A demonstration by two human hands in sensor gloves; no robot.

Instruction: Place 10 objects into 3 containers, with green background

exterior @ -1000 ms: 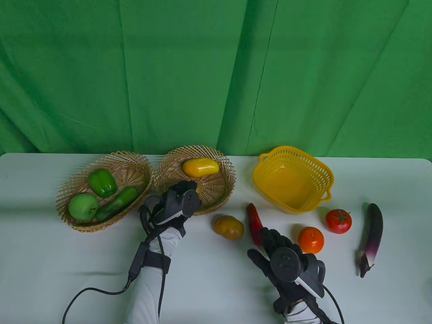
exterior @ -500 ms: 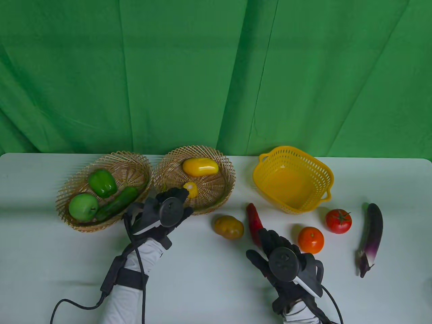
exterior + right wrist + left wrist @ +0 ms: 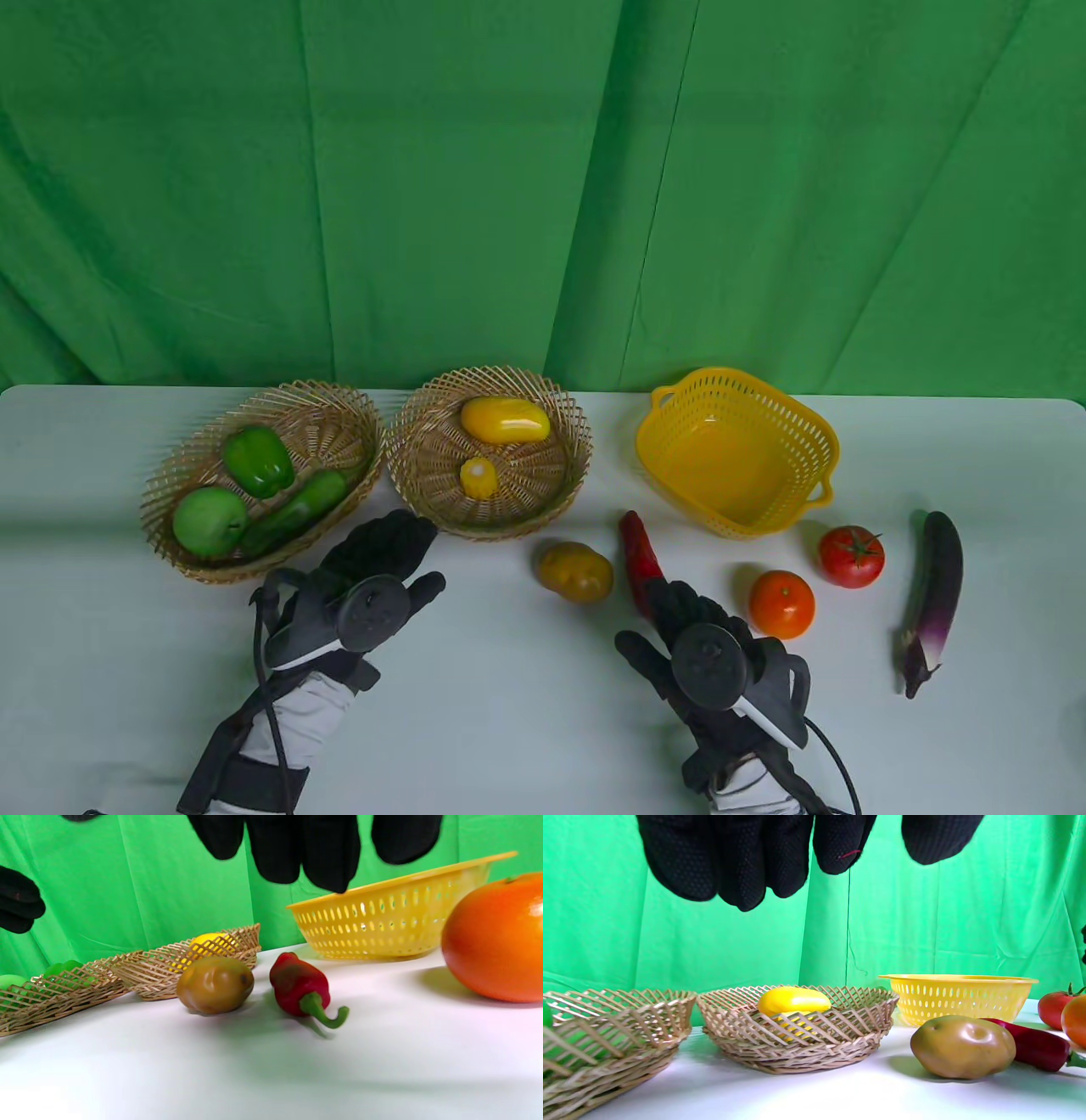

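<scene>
My left hand [image 3: 399,552] is open and empty, just in front of the middle wicker basket [image 3: 416,424]. That basket holds a yellow mango [image 3: 504,419] and a small yellow fruit [image 3: 478,477]. The left wicker basket [image 3: 335,407] holds a green pepper [image 3: 257,459], a green apple [image 3: 209,521] and a cucumber [image 3: 297,508]. The yellow plastic basket [image 3: 814,433] holds nothing. My right hand [image 3: 670,607] is open over the near end of the red chili [image 3: 633,543], which also shows in the right wrist view [image 3: 299,986]. A potato [image 3: 575,572], an orange [image 3: 781,604], a tomato [image 3: 851,556] and an eggplant [image 3: 931,594] lie on the table.
The white table [image 3: 509,722] ends against a green curtain [image 3: 543,187] behind the baskets. Cables trail from both wrists toward the front edge.
My left hand let go of the small yellow fruit in the middle basket and drew back toward the front left, fingers now spread. My right hand barely moved.
</scene>
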